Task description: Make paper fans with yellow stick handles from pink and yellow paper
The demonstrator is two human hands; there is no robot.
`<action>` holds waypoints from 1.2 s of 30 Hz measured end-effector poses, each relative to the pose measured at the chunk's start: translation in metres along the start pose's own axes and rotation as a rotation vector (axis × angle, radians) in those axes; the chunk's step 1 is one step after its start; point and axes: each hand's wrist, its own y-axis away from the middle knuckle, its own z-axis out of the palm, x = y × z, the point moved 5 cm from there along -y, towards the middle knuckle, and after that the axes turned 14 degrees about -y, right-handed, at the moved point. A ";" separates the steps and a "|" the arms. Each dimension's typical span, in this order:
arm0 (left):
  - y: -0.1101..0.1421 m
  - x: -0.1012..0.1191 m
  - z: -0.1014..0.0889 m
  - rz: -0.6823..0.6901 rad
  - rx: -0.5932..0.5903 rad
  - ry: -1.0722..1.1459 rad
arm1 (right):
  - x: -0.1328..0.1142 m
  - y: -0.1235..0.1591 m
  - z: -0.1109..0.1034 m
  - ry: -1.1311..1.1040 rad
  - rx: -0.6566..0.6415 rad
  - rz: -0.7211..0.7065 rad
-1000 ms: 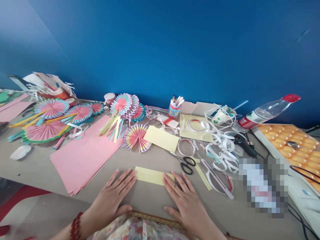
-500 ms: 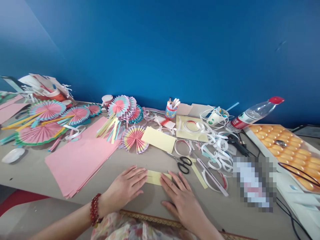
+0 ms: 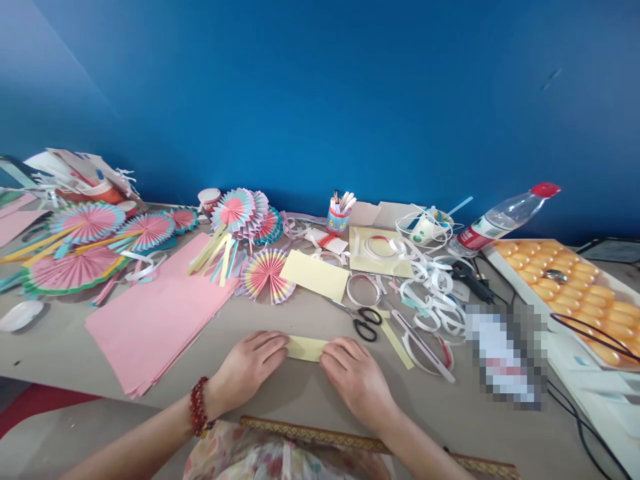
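A narrow pale-yellow paper strip (image 3: 305, 348) lies across the table in front of me, its two ends hidden under my fingers. My left hand (image 3: 254, 367), with a red bead bracelet at the wrist, grips the left end with curled fingers. At the right end, my right hand (image 3: 353, 373) has its fingers bent and closed on the paper. Black-handled scissors (image 3: 367, 323) rest just beyond my right hand. Behind the strip are a larger yellow paper piece (image 3: 315, 275) and a pleated paper fan rosette (image 3: 267, 275).
Pink paper sheets (image 3: 150, 320) and more rosettes (image 3: 235, 210) cover the left side. White curled strips (image 3: 435, 287), a glue gun (image 3: 473, 281), a tilted bottle (image 3: 505, 220) and an orange bubbled panel (image 3: 565, 287) occupy the right. A pen cup (image 3: 339, 219) stands near the blue wall.
My fingers were stretched flat on the yellow strip and have now curled in, closing on its two ends. The view has shifted slightly.
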 end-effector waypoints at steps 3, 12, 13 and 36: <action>0.004 -0.001 0.002 -0.078 -0.021 -0.012 | 0.003 0.004 0.002 0.013 -0.017 0.018; 0.005 -0.003 0.005 -0.186 -0.095 -0.012 | 0.012 0.003 -0.003 -0.040 -0.057 0.085; 0.005 -0.004 0.005 -0.191 -0.097 -0.006 | 0.013 0.002 -0.004 -0.040 -0.057 0.086; 0.003 0.015 -0.007 -0.236 -0.034 -0.073 | 0.026 0.001 -0.005 -0.110 -0.059 0.269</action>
